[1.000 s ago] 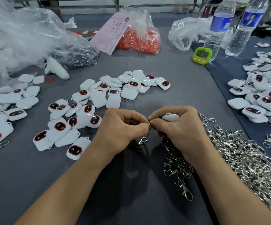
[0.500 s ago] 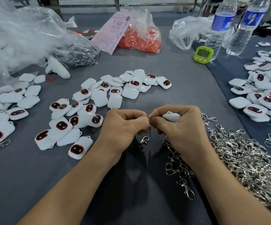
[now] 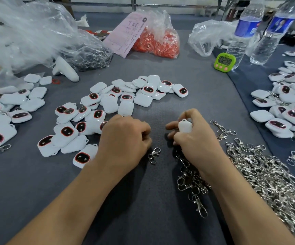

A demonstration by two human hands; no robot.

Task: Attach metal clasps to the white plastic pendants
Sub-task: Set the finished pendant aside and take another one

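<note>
Left hand: my left hand (image 3: 125, 138) is low over the grey table cover (image 3: 161, 68), knuckles up, with all fingers curled in.
Single clasp: one metal clasp (image 3: 153, 155) is just below my left fingertips. I cannot tell if I pinch its ring or if it lies free on the cover.
Right hand: my right hand (image 3: 194, 138) is near the left one but apart from it, with a strip of cover between them.
Pendant in hand: my right thumb and curled fingers grip a white pendant (image 3: 184, 126). Its plain side faces up and its small loop points away from me.
Loose pendants: a spread of loose pendants (image 3: 125, 96) lies beyond and to the left of my left hand, some showing a dark window with a red rim. The nearest ones touch my left hand.
Left pile: more pendants (image 3: 10, 106) at the left edge.
Right pile: another pile of pendants (image 3: 293, 106) on the far right, some with clasps beside them.
Clasp heap: a big heap of clasps (image 3: 267, 174) lies along my right forearm, and a small bunch (image 3: 191, 179) lies under my right wrist.
Far side: a green timer (image 3: 224, 61), two water bottles (image 3: 244, 32), a bag of orange parts (image 3: 157, 41) with a pink slip (image 3: 125, 36), and a clear plastic bag (image 3: 28, 32).
</note>
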